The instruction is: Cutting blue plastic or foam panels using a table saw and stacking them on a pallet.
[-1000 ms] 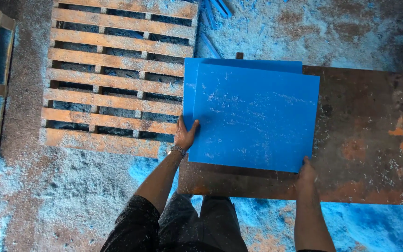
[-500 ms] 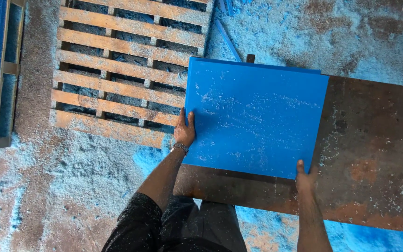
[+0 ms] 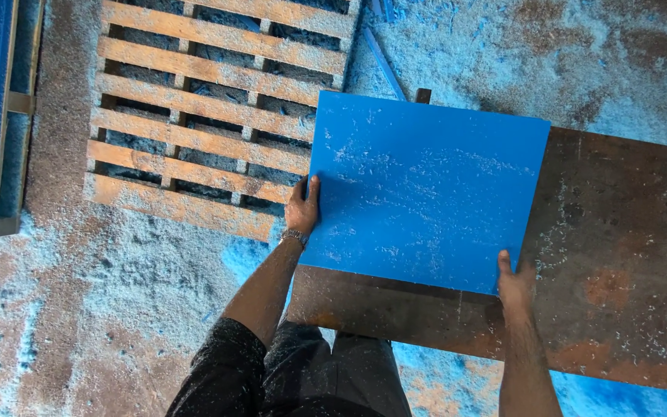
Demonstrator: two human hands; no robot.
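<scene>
1. A second ago a second blue edge showed behind the top and left of my blue sheet point(image 3: 426, 189); now only one flush blue face shows.
2. My left hand point(image 3: 303, 207) sat at the sheet's lower left edge before; now it sits midway along that edge.
3. The wooden pallet point(image 3: 210, 116) has drifted toward the upper left of the frame, and the sheet's top edge has tilted.

No packages, labels, signs or screens anywhere in view.
</scene>
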